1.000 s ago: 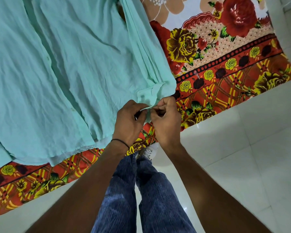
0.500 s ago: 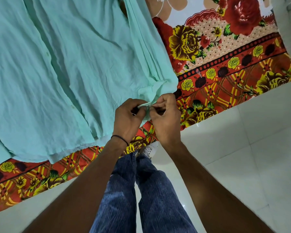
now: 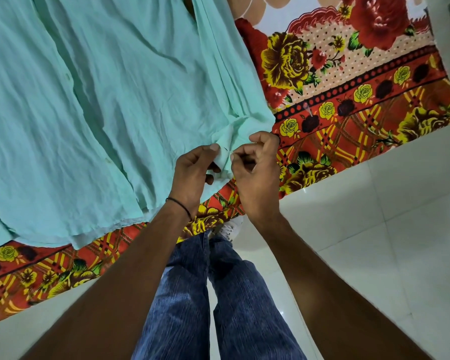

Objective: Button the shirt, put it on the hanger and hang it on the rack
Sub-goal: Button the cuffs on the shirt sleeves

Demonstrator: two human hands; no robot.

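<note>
On floral bedsheet [image 3: 348, 131], shirt [image 3: 115, 100], left hand [image 3: 192, 175], right hand [image 3: 257, 178] seemingly pinching cuff [image 3: 225, 158]

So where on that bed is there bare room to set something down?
The flowered sheet right of the shirt is bare to the bed's edge. A narrow strip shows below the hem, lower left. Crowded where left hand and right hand pinch the shirt's corner.
</note>
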